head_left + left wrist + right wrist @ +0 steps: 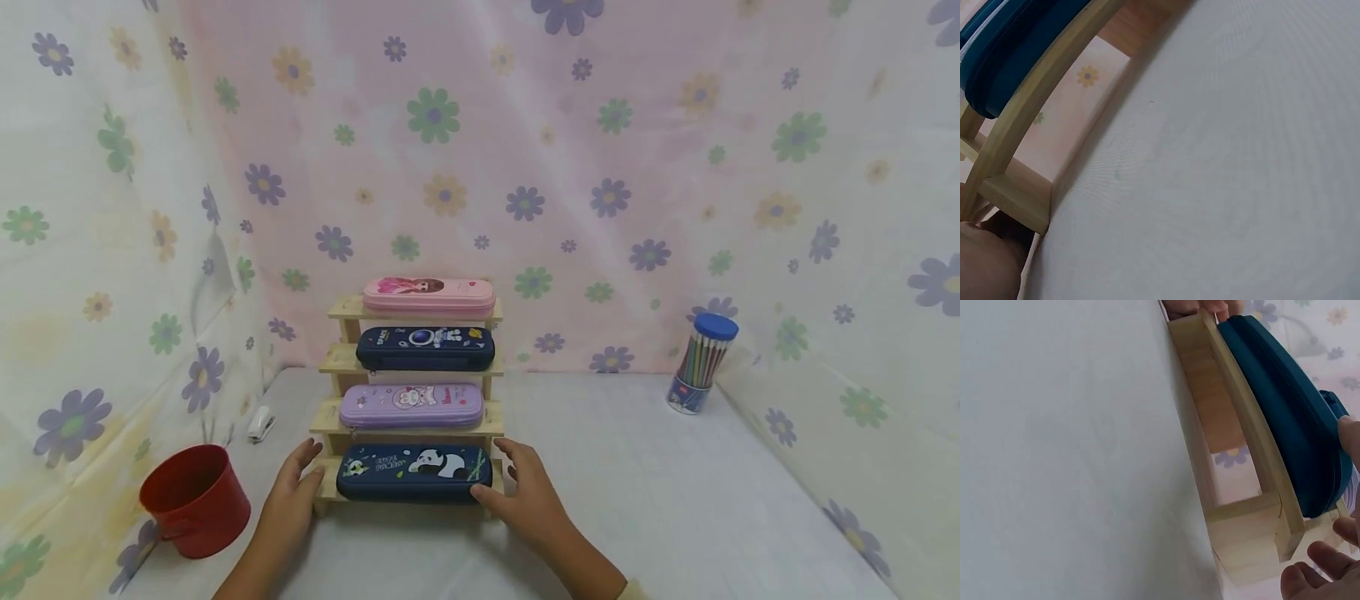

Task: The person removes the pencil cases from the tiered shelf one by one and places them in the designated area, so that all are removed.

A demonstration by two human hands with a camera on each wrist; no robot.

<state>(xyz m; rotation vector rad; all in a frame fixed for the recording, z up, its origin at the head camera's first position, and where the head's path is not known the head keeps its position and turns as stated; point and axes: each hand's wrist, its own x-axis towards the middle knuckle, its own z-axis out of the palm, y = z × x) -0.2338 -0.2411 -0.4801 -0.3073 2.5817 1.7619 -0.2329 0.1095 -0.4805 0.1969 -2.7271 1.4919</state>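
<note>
A wooden stepped rack (328, 414) carries a pencil case on every step. On the lowest lies a dark blue panda pencil case (416, 472); above it are a lilac one (412, 406), a navy astronaut one (426, 347) and a pink one (429, 297). My left hand (294, 493) holds the left end of the bottom step, thumb and fingers around the wood. My right hand (531, 497) is at the rack's right end. Its thumb rests on the panda case's right end, while the other fingers (1329, 559) spread loosely beside the wood.
To the left stands a red metal cup (197, 504), with a small white object (261, 424) behind it. A blue-lidded tub of pencils (701, 362) stands at the back right on the white table cloth (600, 467). Flowered curtains (480, 167) enclose the back and sides.
</note>
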